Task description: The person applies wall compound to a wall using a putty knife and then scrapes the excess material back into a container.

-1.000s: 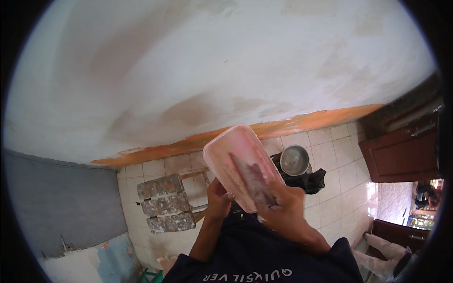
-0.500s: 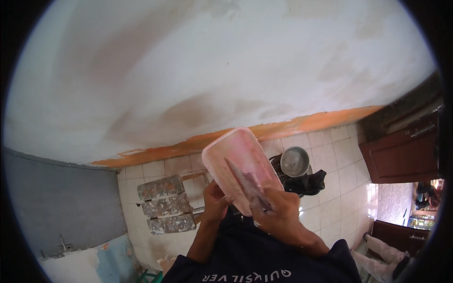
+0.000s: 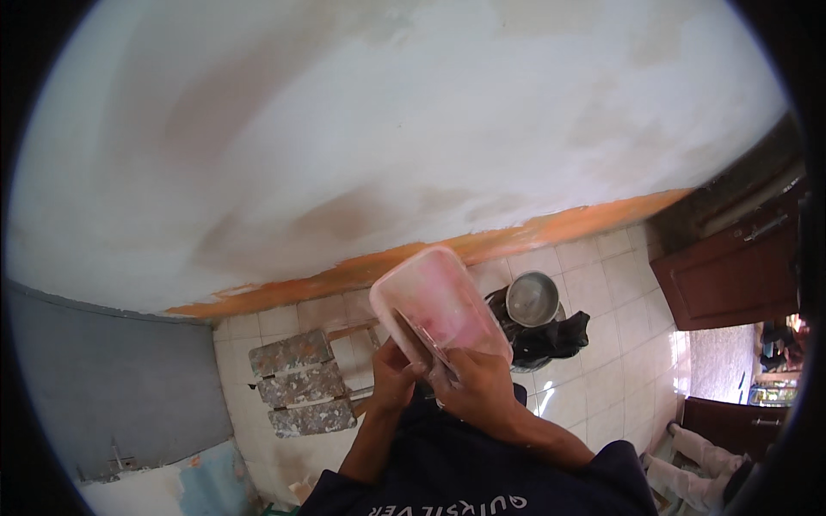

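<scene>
My left hand grips a pink plastic tray by its lower left side, tilted in front of my dark shirt. Pale smears mark the inside. My right hand is closed on a flat scraper, whose blade lies along the tray's left part, close to my left hand's fingers. Both hands are near each other at the tray's lower end.
A whitish wall has an orange band along its foot. A splattered slatted wooden stool, a metal pot and black plastic stand on tiles. Wooden doors are right, near another person's legs.
My right hand and the scraper have moved left across the tray, toward my left hand. The tray sits a little lower in view.
</scene>
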The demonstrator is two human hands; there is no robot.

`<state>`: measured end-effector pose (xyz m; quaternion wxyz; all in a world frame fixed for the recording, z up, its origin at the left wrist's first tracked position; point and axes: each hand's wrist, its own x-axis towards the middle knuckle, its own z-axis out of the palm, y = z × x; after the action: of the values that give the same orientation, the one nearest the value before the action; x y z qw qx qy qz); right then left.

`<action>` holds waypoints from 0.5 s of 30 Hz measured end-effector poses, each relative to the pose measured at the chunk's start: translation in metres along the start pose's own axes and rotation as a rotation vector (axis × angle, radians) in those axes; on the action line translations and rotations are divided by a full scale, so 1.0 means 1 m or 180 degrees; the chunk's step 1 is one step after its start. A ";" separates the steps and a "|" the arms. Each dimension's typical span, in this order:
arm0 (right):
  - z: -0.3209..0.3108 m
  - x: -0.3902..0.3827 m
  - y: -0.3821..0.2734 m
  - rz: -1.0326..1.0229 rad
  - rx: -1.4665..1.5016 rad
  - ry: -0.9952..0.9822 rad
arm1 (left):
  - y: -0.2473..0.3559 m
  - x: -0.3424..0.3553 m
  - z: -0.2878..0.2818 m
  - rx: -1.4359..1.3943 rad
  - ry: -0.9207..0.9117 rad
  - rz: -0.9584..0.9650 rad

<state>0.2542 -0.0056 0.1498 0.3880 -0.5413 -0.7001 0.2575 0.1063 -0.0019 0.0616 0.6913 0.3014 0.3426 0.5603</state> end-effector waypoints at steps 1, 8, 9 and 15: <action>0.000 0.000 0.001 -0.0025 0.0077 0.0041 | -0.002 0.000 -0.001 -0.0028 0.0042 -0.0027; -0.056 0.008 0.004 0.0050 0.0012 0.0301 | -0.010 0.007 -0.008 -0.0198 -0.0044 -0.0058; -0.055 0.007 0.005 0.0075 0.0046 0.0285 | -0.010 0.008 -0.007 -0.0143 -0.0087 -0.0061; -0.034 0.004 0.010 0.0458 0.0051 0.0099 | -0.017 0.007 -0.006 0.0036 -0.0269 -0.0113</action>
<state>0.2869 -0.0008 0.1620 0.3836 -0.5911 -0.6511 0.2819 0.1118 0.0017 0.0435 0.7132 0.3226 0.3216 0.5328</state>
